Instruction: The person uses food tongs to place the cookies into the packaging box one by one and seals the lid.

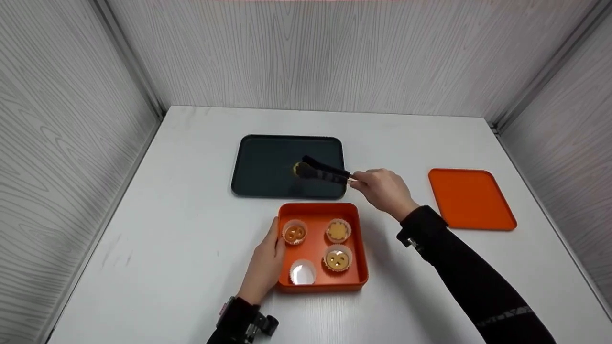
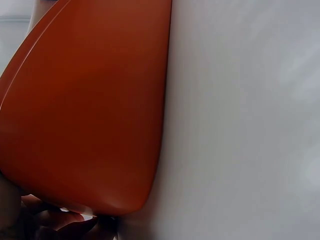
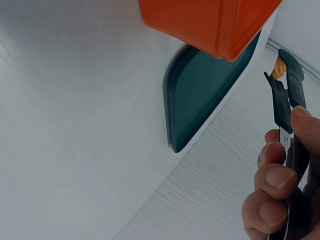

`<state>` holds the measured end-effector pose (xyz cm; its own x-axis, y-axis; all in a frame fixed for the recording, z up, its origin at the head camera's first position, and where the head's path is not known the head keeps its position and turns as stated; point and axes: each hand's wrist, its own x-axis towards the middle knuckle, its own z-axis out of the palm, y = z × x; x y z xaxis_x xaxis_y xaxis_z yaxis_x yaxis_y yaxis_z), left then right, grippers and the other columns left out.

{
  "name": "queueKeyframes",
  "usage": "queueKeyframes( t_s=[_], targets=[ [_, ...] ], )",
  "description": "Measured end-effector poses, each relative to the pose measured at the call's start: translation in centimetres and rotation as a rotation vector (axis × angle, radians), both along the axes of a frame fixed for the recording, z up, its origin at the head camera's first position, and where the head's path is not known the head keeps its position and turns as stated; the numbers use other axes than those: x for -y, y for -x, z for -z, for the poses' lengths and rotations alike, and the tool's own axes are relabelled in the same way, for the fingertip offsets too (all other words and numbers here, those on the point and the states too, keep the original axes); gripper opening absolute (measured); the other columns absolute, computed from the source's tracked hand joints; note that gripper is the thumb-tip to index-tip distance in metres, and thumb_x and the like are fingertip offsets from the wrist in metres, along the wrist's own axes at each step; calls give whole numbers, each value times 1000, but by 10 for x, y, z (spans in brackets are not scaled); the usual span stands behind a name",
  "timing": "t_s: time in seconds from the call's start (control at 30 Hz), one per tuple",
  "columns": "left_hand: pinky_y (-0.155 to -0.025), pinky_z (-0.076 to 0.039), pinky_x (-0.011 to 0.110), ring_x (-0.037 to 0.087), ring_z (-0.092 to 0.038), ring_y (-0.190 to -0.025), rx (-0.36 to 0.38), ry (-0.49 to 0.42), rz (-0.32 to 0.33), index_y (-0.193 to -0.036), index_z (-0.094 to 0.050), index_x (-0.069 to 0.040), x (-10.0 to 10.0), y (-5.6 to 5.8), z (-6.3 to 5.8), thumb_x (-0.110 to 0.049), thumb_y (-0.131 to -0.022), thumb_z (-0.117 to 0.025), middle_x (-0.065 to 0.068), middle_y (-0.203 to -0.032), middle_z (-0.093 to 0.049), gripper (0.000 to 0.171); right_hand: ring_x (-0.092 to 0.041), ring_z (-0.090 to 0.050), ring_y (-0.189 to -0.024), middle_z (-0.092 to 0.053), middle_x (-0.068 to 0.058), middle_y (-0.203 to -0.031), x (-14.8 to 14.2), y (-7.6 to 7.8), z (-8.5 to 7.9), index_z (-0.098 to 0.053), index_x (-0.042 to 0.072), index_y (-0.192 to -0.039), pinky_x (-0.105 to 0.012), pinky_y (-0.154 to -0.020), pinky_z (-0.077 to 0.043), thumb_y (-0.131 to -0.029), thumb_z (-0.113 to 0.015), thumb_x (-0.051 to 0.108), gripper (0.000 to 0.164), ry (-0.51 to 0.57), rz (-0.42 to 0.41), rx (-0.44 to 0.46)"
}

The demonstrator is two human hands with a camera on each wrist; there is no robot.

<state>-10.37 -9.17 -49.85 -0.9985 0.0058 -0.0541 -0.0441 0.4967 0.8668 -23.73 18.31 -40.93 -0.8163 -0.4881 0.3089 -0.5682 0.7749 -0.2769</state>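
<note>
My right hand (image 1: 385, 191) grips black-tipped tongs (image 1: 325, 173) over the right part of the dark green tray (image 1: 263, 167). Between the tong tips is a small yellow cookie (image 3: 278, 69), mostly covered by them. My left hand (image 1: 263, 265) holds the left wall of a square orange box (image 1: 313, 215), with its fingers along the side. Inside the box, paper cups hold a brown face-like cookie (image 1: 294, 233), a flower-shaped cookie (image 1: 338, 231) and a pale face-like cookie (image 1: 337, 260). Another white paper cup (image 1: 302, 273) at the front left shows no cookie.
A flat orange tray (image 1: 471, 198) lies at the right on the white table (image 1: 167, 215). Grey wood-grain panels (image 1: 334, 57) stand behind the table and along both sides. The green tray is just beyond the box's far wall.
</note>
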Motion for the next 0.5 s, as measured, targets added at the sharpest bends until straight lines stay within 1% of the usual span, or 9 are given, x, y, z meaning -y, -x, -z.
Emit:
queueKeyframes(
  t_s=[0.13,0.3,0.5],
  targets=[
    [-122,-29,48,28,-33,-152,5,-4,-2,-163,-23,-4,-1,0,0,-19,-109,-46,12,-166,-32,60,-27,-67,-75,-75,-8,-88,-8,-7,-3,-78,9,-104,-42,-68,-57,-98,-70,20,15,35,-17,16],
    [-123,-28,48,28,-32,-152,3,-6,1,-163,-23,-4,-2,1,-1,-18,-109,-46,12,-166,-32,60,-23,-67,-74,-75,-6,-88,-18,-16,-7,-78,10,-104,-39,-67,-56,-98,-70,18,13,66,-47,1],
    [-122,-31,49,30,-35,-150,-26,13,3,-162,-24,-2,-2,1,-2,-16,-108,-47,15,-164,-34,60,-16,-57,-66,-70,-2,-80,-26,-31,-11,-76,11,-101,-29,-60,-45,-97,-71,18,10,89,-69,-8]
  ],
)
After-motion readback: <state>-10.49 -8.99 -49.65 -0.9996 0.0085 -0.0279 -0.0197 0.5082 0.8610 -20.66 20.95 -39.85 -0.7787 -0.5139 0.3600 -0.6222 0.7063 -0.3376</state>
